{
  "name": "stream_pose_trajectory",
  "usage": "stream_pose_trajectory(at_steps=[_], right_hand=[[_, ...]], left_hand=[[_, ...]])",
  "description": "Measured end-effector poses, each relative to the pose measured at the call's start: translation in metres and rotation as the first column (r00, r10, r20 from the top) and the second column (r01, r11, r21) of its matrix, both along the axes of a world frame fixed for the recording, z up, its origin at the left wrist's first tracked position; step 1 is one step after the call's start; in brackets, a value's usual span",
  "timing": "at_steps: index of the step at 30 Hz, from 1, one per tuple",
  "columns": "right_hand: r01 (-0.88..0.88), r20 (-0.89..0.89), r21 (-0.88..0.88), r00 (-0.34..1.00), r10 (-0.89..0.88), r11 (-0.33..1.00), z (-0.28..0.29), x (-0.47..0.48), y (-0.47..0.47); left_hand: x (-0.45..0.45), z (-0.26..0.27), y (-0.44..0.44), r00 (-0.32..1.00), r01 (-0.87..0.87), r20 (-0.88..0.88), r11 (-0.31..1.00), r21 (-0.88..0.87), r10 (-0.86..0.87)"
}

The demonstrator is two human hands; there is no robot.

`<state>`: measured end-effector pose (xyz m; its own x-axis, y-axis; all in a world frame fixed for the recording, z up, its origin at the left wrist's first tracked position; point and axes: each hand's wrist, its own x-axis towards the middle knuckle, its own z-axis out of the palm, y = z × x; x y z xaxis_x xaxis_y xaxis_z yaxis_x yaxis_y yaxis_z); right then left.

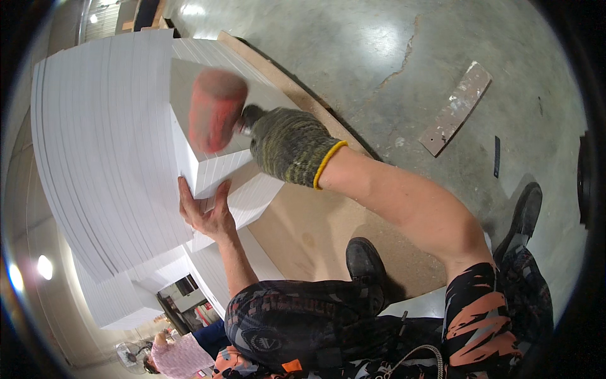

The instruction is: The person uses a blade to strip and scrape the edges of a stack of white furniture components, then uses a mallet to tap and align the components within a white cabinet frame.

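Gloved in dark knit with a yellow cuff, my right hand (289,144) is closed on a short-handled mallet with a red head (217,111), blurred. The mallet head is over the top face of a small stack of white panels (222,168), near its corner. Bare, my left hand (208,211) rests below that corner, thumb and fingers spread against the edges of the panels. Beside it rises a tall stack of white panels (104,156). Whether the mallet touches the panels cannot be told.
A brown board (322,232) lies beneath the panels and under one shoe. On the concrete floor lie a paint-marked plank (457,109) and a dark flat strip (496,156). A person in pink (182,355) and a fan (128,355) are beyond the stacks.
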<state>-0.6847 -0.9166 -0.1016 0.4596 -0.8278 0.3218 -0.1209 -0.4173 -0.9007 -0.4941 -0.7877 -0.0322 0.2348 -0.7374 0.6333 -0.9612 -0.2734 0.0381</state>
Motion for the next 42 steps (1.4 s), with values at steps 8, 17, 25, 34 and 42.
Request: stream_pose_trajectory(at_steps=[8, 17, 25, 34, 42], right_hand=[[0.163, 0.116, 0.219, 0.975, -0.191, 0.962, -0.043, -0.053, -0.013], [0.638, -0.669, 0.229, 0.652, -0.357, 0.735, -0.137, -0.231, -0.046], [0.881, -0.709, 0.301, 0.462, -0.532, 0.364, -0.207, -0.224, -0.017], [0.921, -0.825, 0.276, 0.374, -0.425, 0.275, -0.187, -0.228, -0.012], [0.956, -0.828, 0.207, 0.284, -0.483, 0.208, -0.173, -0.2, -0.002]], left_hand=[[0.011, 0.002, 0.001, 0.99, 0.087, -0.11, 0.995, -0.047, -0.092], [0.005, 0.007, 0.004, 0.995, -0.041, -0.087, 0.999, -0.003, 0.04], [0.003, -0.003, 0.003, 0.982, 0.056, -0.176, 0.997, -0.052, -0.064], [-0.003, 0.002, 0.001, 0.996, -0.006, -0.093, 1.0, 0.008, 0.007], [-0.012, 0.007, 0.002, 0.996, -0.035, -0.075, 0.998, 0.061, 0.04]])
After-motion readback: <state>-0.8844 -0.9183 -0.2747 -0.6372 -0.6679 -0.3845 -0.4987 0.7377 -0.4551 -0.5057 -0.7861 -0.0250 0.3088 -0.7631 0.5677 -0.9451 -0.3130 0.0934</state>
